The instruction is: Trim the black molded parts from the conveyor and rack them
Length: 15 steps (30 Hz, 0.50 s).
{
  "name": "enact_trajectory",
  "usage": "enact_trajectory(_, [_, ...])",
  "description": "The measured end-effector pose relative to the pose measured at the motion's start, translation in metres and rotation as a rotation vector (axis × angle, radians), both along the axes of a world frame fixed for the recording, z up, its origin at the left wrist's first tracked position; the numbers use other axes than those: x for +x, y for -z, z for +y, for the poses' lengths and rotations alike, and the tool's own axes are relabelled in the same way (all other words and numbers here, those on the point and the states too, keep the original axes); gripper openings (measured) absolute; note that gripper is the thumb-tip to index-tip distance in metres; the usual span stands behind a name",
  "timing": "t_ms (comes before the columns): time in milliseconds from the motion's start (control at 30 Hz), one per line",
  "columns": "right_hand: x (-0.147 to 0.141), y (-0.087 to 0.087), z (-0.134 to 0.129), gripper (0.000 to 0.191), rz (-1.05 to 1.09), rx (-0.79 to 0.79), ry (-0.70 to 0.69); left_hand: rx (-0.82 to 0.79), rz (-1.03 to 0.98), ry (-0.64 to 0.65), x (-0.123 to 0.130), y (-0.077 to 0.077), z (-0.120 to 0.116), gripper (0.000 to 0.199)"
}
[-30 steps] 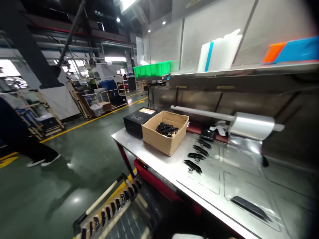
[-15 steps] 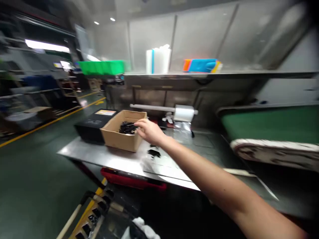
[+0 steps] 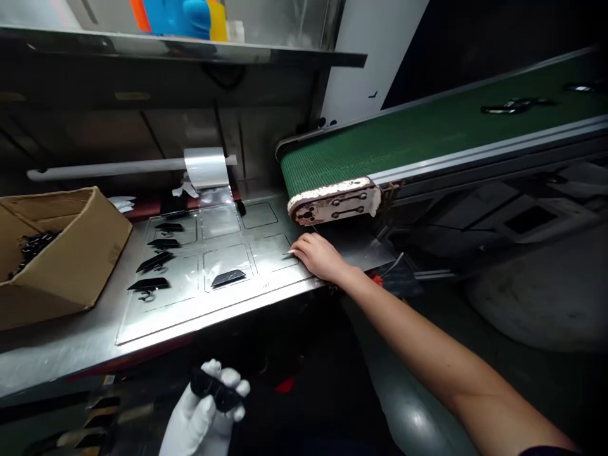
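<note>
In a white glove, my left hand [image 3: 204,411] is closed around a small black plastic part [image 3: 217,389], held below the table's front edge. My bare right hand [image 3: 317,254] rests at the right end of the metal table, fingers curled over a thin pale-handled tool [image 3: 291,252]. Only the tool's pale end shows at the fingertips; the rest is covered by the hand. Several black parts [image 3: 149,284] lie in a column on the clear sheet [image 3: 180,304] with outlined rectangles. Another black part [image 3: 228,278] lies apart, nearer my right hand.
An open cardboard box [image 3: 90,253] with black pieces stands on the left. Behind the sheet, a clear film roll [image 3: 207,168] hangs on a white rod [image 3: 109,170]. A green conveyor belt [image 3: 380,152] carries glossy black items on the right. A shelf [image 3: 190,54] overhangs the back.
My view has swung right and closer to the table. My right hand has gone from beside the cardboard box to the table's right end. My gloved left hand is now more fully in view.
</note>
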State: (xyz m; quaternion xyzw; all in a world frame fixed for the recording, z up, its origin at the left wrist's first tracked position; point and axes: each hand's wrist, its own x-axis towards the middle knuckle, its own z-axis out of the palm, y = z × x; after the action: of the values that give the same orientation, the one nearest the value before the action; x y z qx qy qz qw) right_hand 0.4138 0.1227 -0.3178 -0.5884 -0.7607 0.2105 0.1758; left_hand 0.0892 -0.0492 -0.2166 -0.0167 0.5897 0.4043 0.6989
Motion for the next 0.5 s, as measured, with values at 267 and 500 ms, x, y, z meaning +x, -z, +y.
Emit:
enact_trajectory(267, [-0.043,-0.068,-0.068,0.034,0.53,-0.289,-0.439,0.212,-0.11,0.055,0.044,0.002,0.003,0.033])
enact_trajectory(500, [-0.073,-0.079,-0.101,0.027,0.657,-0.412,-0.536,0.302,-0.186,0.186,0.05,0.012,-0.007,0.039])
